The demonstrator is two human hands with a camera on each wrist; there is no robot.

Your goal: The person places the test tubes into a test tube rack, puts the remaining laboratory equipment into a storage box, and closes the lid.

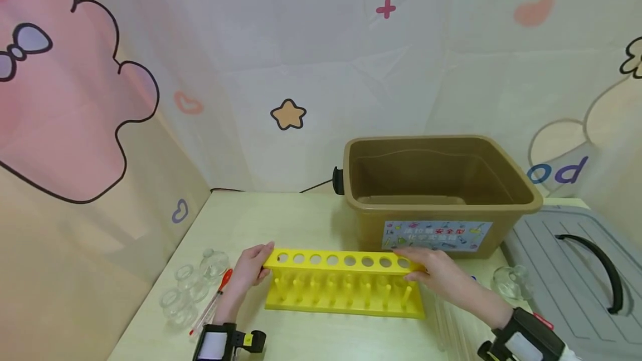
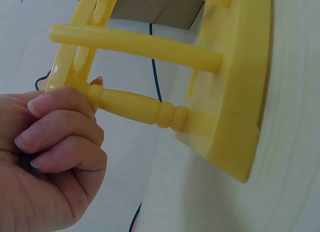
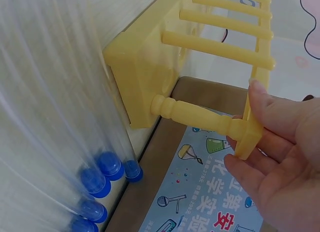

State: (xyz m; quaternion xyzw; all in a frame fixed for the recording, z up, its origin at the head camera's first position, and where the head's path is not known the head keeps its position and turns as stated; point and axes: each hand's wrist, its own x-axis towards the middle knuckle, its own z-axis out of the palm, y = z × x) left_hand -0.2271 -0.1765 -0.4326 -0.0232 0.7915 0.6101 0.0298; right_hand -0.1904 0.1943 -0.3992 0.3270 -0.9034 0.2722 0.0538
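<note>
A yellow test tube rack (image 1: 346, 294) with a row of round holes on top and upright pegs below stands in the middle of the table. My left hand (image 1: 253, 266) grips the left end of its top bar, fingers curled under it in the left wrist view. At the opposite end, my right hand (image 1: 436, 272) pinches the top bar between thumb and fingers. Clear test tubes (image 3: 55, 92) with blue caps (image 3: 95, 182) lie on the table beside the rack's right end, partly under my right forearm in the head view.
Behind the rack stands a brown plastic bin (image 1: 446, 210) with a printed label. Its grey lid (image 1: 567, 261), with a black handle, lies at right, near a small glass vessel (image 1: 509, 282). Several glass bottles (image 1: 178, 305) and a red-ended dropper (image 1: 225, 278) are at left.
</note>
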